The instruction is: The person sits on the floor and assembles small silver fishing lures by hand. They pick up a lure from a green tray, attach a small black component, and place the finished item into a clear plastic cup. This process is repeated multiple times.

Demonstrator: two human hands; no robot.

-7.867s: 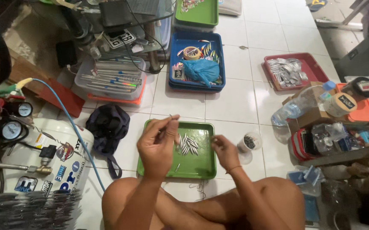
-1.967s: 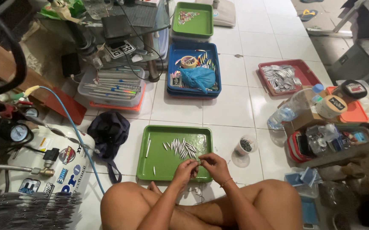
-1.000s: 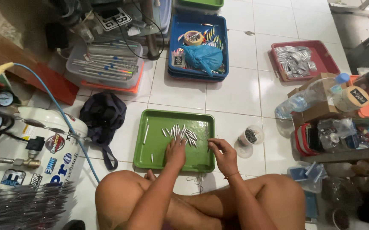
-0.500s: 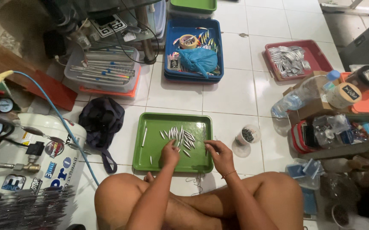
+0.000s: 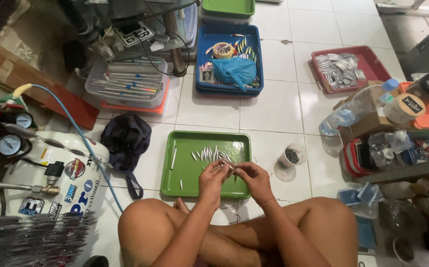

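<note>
Fingers point(image 5: 223, 168) hide whatever both hands pinch.

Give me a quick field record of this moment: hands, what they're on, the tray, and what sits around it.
left hand: over the near edge of the tray, fingertips pinching a small silvery piece; exact grip too small to tell
right hand: meets the left hand, fingers on the same piece
green plastic tray: on the white tiled floor, in front of crossed legs
slim silver metal pieces: row in the tray's far half
small white cup: right of tray, dark contents
dark cloth bag: left of tray
blue tray: beyond, holds blue plastic bag
</note>
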